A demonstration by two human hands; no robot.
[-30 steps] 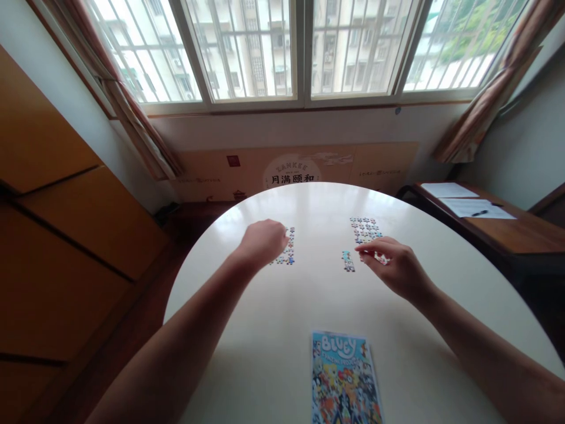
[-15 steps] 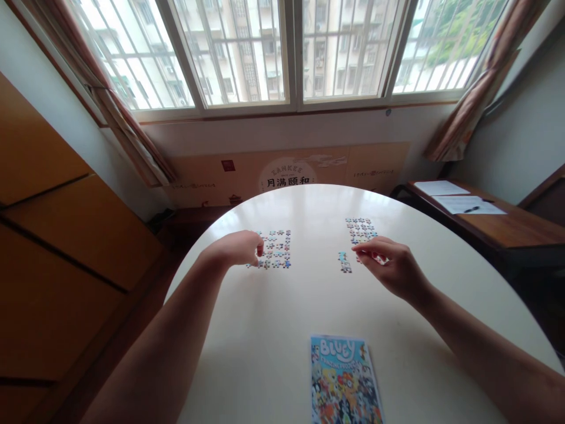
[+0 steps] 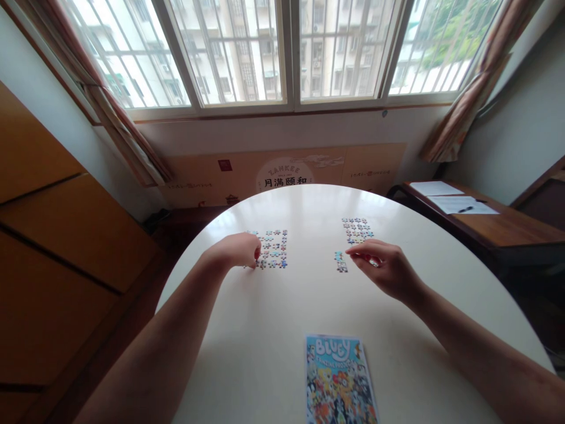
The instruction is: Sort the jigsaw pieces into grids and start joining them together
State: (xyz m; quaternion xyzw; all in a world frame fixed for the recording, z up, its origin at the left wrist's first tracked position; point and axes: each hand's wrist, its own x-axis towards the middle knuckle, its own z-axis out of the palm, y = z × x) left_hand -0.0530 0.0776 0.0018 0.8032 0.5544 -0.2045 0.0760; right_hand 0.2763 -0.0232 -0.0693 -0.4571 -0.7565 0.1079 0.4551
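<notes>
I see left hand at near-left edge of pieces, rowed on desk, likely so each shows. Right hand beside small cluster. Fingers curled, both hands; cannot tell if gripping. Booklet face up, probably for viewing.

Jigsaw pieces, left group: small, multicoloured, flat on the worktop in spaced rows; left side partly behind the left hand.
Jigsaw pieces, right group: similar, closer rows, behind the right hand.
Small cluster: blue and pale, flat, just beside the right fingertips.
</notes>
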